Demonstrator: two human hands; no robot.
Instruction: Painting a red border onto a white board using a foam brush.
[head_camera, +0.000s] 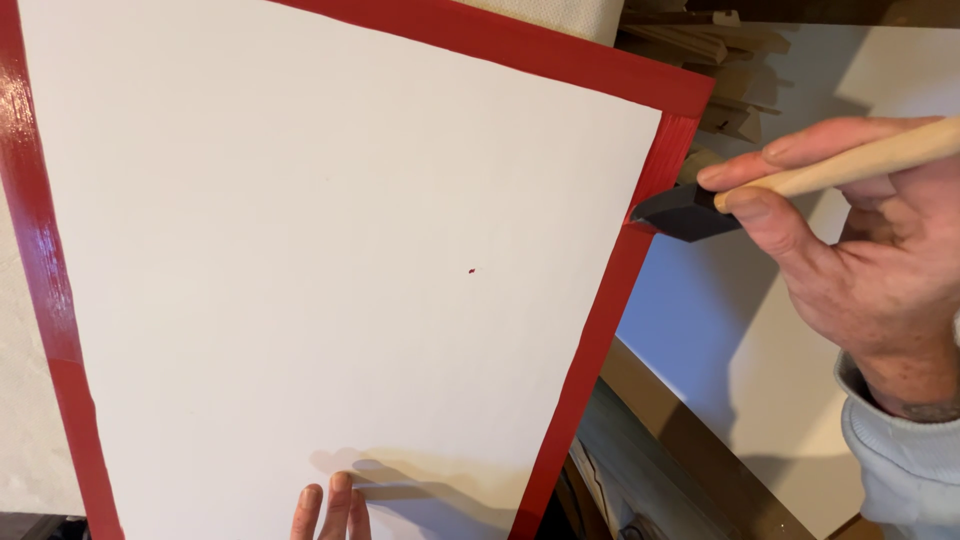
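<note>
Fingers (770, 165) of the right hand (860, 250) grasp a foam brush (690, 212) against the white board's red edge (640, 215); left fingertips (335, 510) rest flat

wood strips (735, 60): stacked above the grip, behind the board
wooden ledge (690, 440): below the grip, slanting down-right

The scene is bright and evenly lit. The white canvas (330, 250) is almost overexposed. Wet red paint on its left edge (22, 130) shows glare. Fingertips (335, 505) cast a soft shadow to the right. The right hand (860, 250) looks slightly blurred.
</note>
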